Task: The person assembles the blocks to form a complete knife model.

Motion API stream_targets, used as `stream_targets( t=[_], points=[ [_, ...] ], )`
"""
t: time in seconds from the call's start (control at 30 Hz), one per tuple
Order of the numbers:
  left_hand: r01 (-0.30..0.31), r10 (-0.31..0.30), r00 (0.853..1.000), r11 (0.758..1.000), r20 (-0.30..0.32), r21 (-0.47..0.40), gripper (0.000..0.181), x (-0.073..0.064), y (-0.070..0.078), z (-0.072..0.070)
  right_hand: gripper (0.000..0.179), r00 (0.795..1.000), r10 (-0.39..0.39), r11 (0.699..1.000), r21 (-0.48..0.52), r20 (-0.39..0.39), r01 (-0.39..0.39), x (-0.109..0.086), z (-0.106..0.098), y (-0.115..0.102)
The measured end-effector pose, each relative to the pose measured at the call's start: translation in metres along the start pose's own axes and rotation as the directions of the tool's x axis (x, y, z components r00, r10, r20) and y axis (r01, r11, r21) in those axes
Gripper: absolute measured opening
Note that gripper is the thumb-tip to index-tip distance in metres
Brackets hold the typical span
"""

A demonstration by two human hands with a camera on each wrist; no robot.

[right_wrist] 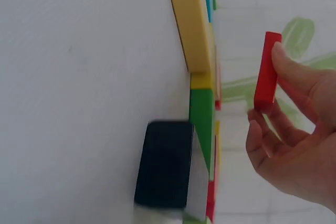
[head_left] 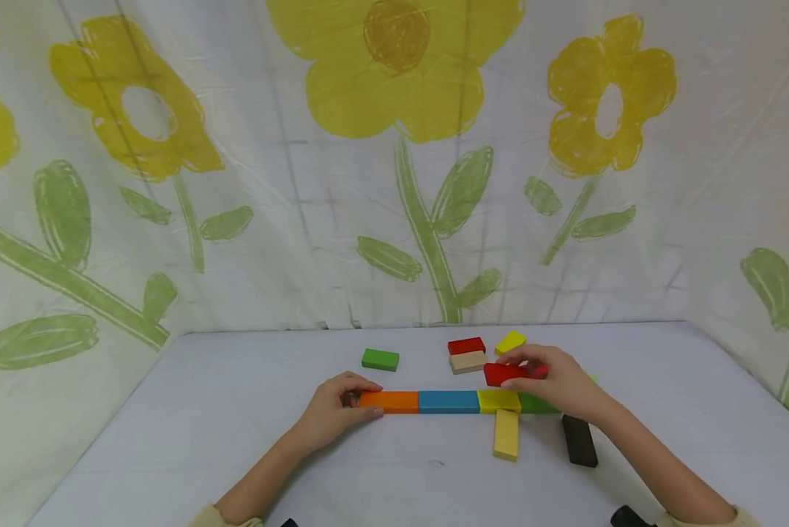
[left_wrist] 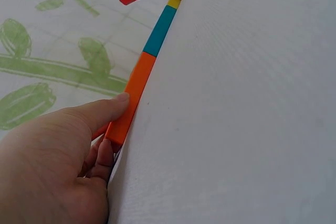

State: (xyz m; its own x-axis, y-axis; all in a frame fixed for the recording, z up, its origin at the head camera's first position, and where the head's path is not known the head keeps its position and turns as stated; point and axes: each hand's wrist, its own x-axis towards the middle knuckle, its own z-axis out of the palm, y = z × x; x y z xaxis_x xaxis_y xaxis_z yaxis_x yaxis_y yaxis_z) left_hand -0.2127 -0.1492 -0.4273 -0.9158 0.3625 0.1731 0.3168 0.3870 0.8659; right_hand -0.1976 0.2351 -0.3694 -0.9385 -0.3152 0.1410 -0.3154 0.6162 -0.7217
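An orange block (head_left: 389, 402), a blue block (head_left: 449, 402), a yellow block (head_left: 498, 400) and a green block (head_left: 538, 404) lie end to end in a straight row. My left hand (head_left: 338, 404) grips the row's left end, its thumb on the near side of the orange block. Raised over the row's right part, my right hand (head_left: 555, 377) pinches a red block (right_wrist: 268, 72) between thumb and fingers, apart from the others. A pale yellow block (head_left: 506, 435) lies crosswise, its far end against the yellow one. The right hand partly hides the green block in the head view.
Behind the row lie a light green block (head_left: 380, 359), another red block (head_left: 466, 345), a beige wooden block (head_left: 468, 362) and a bright yellow block (head_left: 510, 342). A black block (head_left: 580, 441) lies nearer, at the right. A flower-printed curtain (head_left: 249, 278) borders the white tabletop (head_left: 223, 410).
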Motion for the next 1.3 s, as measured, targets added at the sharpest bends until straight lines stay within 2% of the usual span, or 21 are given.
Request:
stream_targets(
  t=[0.17,0.83,1.13,1.3],
  points=[
    [0.003,-0.003,1.000,1.000,0.001,0.006,0.029,0.000,0.001,0.000,0.035,1.000,0.005,0.998,-0.056,-0.017,-0.006,-0.005,-0.007,0.009],
    [-0.001,0.001,1.000,1.000,0.005,0.012,0.030,0.001,0.002,0.000,0.033,0.995,0.062,0.985,-0.157,-0.083,-0.074,-0.023,-0.021,0.039],
    [-0.009,0.009,1.000,1.000,0.007,0.013,0.030,0.002,0.000,0.001,0.032,0.993,0.095,0.980,-0.167,-0.074,-0.107,-0.029,-0.029,0.048],
    [-0.003,0.003,1.000,1.000,0.001,0.010,0.030,0.001,-0.001,0.000,0.032,0.993,0.111,0.980,-0.163,-0.039,-0.116,-0.029,-0.034,0.051]
  ],
)
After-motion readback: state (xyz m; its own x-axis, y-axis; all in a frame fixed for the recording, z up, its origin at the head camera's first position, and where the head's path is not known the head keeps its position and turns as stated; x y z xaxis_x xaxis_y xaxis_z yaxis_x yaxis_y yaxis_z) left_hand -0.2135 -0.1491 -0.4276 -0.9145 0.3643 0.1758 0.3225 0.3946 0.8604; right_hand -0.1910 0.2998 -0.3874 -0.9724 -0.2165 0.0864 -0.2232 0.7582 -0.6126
